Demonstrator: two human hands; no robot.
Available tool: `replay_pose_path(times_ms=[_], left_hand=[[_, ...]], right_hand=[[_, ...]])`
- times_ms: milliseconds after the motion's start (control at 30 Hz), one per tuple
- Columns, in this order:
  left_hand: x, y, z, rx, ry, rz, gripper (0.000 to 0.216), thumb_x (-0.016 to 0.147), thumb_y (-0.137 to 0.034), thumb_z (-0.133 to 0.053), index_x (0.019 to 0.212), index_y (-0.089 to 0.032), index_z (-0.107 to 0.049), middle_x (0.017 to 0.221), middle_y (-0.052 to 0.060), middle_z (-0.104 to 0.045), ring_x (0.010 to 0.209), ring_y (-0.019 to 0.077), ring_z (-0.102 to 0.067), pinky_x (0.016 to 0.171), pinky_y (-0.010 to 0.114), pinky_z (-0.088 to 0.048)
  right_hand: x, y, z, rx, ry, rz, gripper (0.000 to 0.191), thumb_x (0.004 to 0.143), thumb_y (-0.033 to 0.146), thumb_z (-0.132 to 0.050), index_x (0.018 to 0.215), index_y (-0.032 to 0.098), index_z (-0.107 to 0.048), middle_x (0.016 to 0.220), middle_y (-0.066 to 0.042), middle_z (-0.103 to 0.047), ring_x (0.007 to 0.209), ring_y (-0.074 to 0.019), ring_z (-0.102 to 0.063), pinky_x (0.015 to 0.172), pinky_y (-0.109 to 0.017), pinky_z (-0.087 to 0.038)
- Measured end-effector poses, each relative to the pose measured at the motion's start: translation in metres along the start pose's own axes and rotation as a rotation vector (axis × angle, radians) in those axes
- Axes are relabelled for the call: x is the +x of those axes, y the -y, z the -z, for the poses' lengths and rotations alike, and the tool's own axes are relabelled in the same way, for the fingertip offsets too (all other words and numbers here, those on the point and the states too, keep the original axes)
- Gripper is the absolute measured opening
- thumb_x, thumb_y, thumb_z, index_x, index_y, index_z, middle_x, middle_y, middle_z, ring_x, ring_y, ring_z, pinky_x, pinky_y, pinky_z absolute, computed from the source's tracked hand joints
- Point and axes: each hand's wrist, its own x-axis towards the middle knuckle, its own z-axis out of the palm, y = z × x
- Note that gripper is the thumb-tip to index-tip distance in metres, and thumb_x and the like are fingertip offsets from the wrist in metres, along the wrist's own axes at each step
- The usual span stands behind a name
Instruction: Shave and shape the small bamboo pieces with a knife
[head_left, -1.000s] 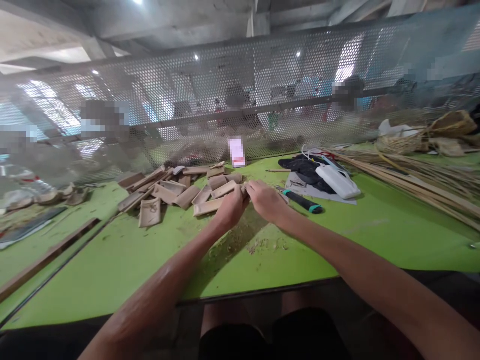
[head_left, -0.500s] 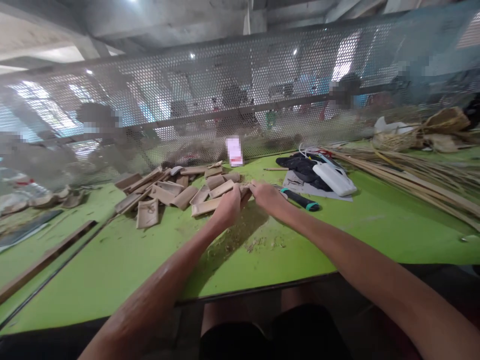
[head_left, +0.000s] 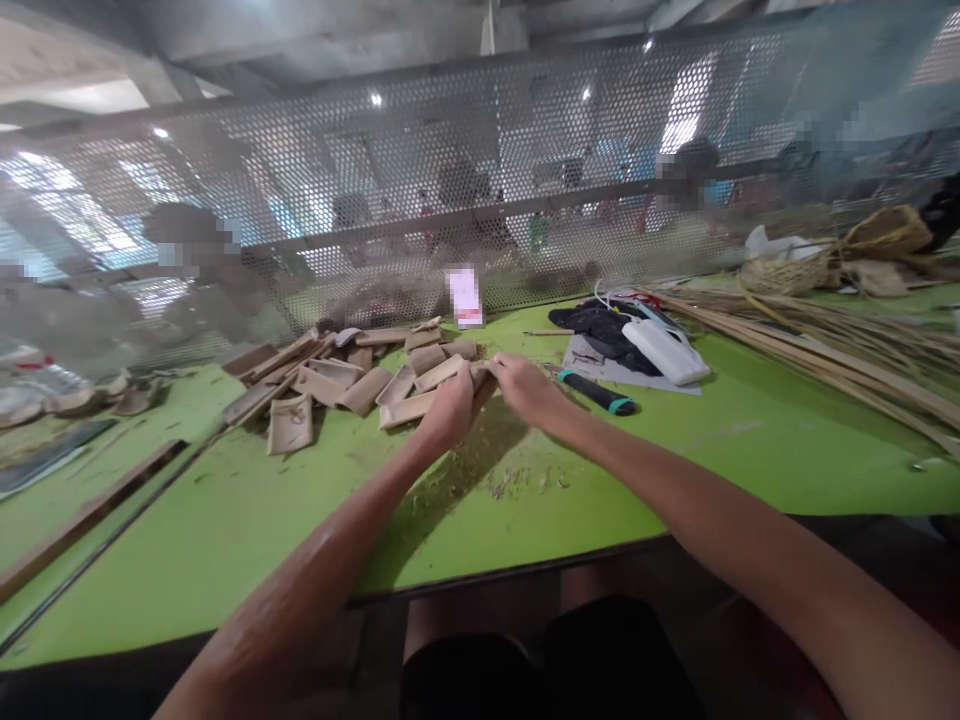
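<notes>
My left hand is closed on one side of a bamboo piece, which is mostly hidden behind the fingers. On its other side my right hand is closed too, its fingertips close to the left ones. Left of the hands lies a pile of split bamboo pieces, some touching or overlapping. A tool with a black and teal handle rests to the right of my right hand. Small shavings are scattered on the green table below my hands.
Dark cloth and a white device lie on a grey sheet. Long bamboo strips stretch along the right. A wooden bar lies at left. Behind stands a perforated metal screen, with people beyond it.
The view has shifted slightly. Both hands keep their closed grip on the bamboo piece, in nearly the same place over the table.
</notes>
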Motion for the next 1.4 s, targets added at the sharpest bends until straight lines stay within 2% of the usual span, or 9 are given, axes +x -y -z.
replay_pose_path(times_ms=[100, 233, 400, 533, 700, 933, 1100, 1400], left_hand=[[0.001, 0.001, 0.0, -0.068, -0.023, 0.028, 0.021, 0.097, -0.038, -0.046, 0.086, -0.024, -0.035, 0.074, 0.005, -0.062, 0.065, 0.0218, -0.062, 0.057, 0.032, -0.044], [0.002, 0.007, -0.002, -0.23, -0.029, 0.047, 0.021, 0.095, -0.039, -0.047, 0.086, -0.024, -0.035, 0.075, 0.002, -0.061, 0.062, 0.018, -0.062, 0.051, 0.028, -0.046], [0.001, 0.015, 0.0, -0.109, -0.091, 0.046, 0.022, 0.092, -0.038, -0.053, 0.086, -0.024, -0.037, 0.073, 0.004, -0.062, 0.063, 0.02, -0.061, 0.055, 0.032, -0.047], [0.0, 0.015, 0.004, -0.196, -0.024, 0.039, 0.021, 0.094, -0.041, -0.049, 0.09, -0.023, -0.04, 0.075, 0.004, -0.063, 0.061, 0.0191, -0.062, 0.053, 0.031, -0.047], [-0.001, 0.013, 0.006, -0.066, -0.059, 0.048, 0.02, 0.089, -0.034, -0.056, 0.085, -0.022, -0.041, 0.076, 0.004, -0.063, 0.068, 0.0206, -0.061, 0.057, 0.03, -0.045], [-0.002, 0.009, 0.006, -0.092, -0.048, 0.067, 0.019, 0.088, -0.032, -0.058, 0.085, -0.022, -0.042, 0.078, 0.005, -0.064, 0.071, 0.0215, -0.062, 0.063, 0.032, -0.046], [-0.001, 0.012, 0.004, -0.065, -0.068, 0.065, 0.021, 0.09, -0.036, -0.055, 0.084, -0.022, -0.042, 0.079, 0.006, -0.065, 0.072, 0.0223, -0.062, 0.062, 0.033, -0.048], [0.0, 0.014, 0.004, -0.065, -0.043, 0.034, 0.019, 0.091, -0.035, -0.054, 0.086, -0.022, -0.042, 0.075, 0.005, -0.064, 0.067, 0.0204, -0.06, 0.058, 0.031, -0.043]], right_hand=[[0.001, 0.002, -0.002, -0.002, 0.056, -0.063, 0.034, 0.094, 0.001, -0.033, 0.104, 0.009, -0.065, 0.097, -0.012, -0.064, 0.085, -0.0196, -0.052, 0.077, -0.03, -0.041], [0.001, 0.003, -0.007, 0.035, -0.035, -0.008, 0.033, 0.097, 0.005, -0.034, 0.111, 0.01, -0.063, 0.102, -0.013, -0.063, 0.091, -0.0196, -0.052, 0.08, -0.029, -0.041], [0.001, -0.005, -0.012, 0.029, 0.065, -0.118, 0.034, 0.094, 0.002, -0.035, 0.106, 0.01, -0.066, 0.095, -0.012, -0.063, 0.079, -0.0178, -0.051, 0.072, -0.028, -0.039], [0.001, -0.01, -0.01, 0.119, 0.005, -0.077, 0.036, 0.097, 0.006, -0.036, 0.114, 0.011, -0.067, 0.096, -0.011, -0.064, 0.077, -0.0166, -0.052, 0.072, -0.027, -0.04], [0.003, -0.014, -0.009, 0.127, 0.117, -0.155, 0.033, 0.092, 0.001, -0.041, 0.098, 0.008, -0.072, 0.091, -0.013, -0.068, 0.076, -0.0167, -0.057, 0.071, -0.027, -0.04], [0.0, -0.014, 0.002, 0.15, 0.092, -0.209, 0.034, 0.094, 0.009, -0.042, 0.096, 0.01, -0.077, 0.09, -0.014, -0.075, 0.079, -0.02, -0.065, 0.07, -0.027, -0.04], [0.0, -0.01, 0.01, 0.113, 0.098, -0.237, 0.032, 0.094, 0.012, -0.045, 0.095, 0.011, -0.077, 0.087, -0.015, -0.076, 0.078, -0.0208, -0.066, 0.069, -0.027, -0.039], [0.003, -0.015, 0.008, 0.112, 0.141, -0.213, 0.03, 0.094, 0.013, -0.046, 0.094, 0.011, -0.076, 0.089, -0.014, -0.075, 0.079, -0.0195, -0.065, 0.069, -0.027, -0.039]])
